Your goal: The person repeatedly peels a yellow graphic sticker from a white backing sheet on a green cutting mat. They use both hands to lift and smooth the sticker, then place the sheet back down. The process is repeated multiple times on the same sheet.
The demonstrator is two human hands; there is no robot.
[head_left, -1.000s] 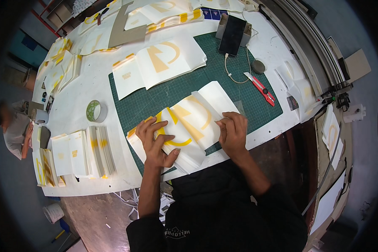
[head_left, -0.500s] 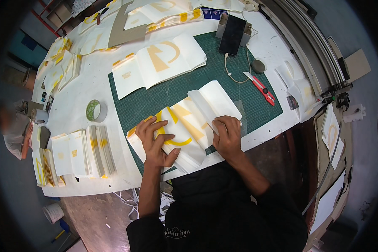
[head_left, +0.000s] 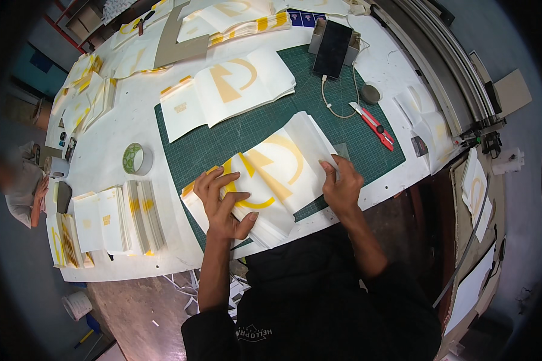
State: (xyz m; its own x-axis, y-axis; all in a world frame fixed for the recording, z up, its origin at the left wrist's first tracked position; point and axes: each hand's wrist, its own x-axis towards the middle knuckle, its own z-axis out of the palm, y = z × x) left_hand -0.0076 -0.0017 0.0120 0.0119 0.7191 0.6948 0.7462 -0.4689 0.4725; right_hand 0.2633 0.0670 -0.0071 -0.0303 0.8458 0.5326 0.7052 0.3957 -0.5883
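Note:
A stack of white sheets printed with a yellow curved shape point(head_left: 271, 168) lies on the green cutting mat point(head_left: 319, 102) at the table's near edge. My left hand point(head_left: 223, 201) presses flat on the stack's left part, fingers spread. My right hand point(head_left: 342, 183) rests on the stack's right edge, fingers bent over the sheet's side. A second, similar stack of printed sheets point(head_left: 229, 90) lies farther back on the mat.
A red utility knife point(head_left: 373, 125), a black phone on a stand point(head_left: 332, 41) with a cable and a small round grey object point(head_left: 370, 93) sit at the right. A tape roll point(head_left: 137, 159) and piles of folded sheets point(head_left: 117, 216) lie left. Another person point(head_left: 18, 180) sits far left.
My right hand has slid slightly left along the stack's right edge. The left hand stays pressed on the sheets.

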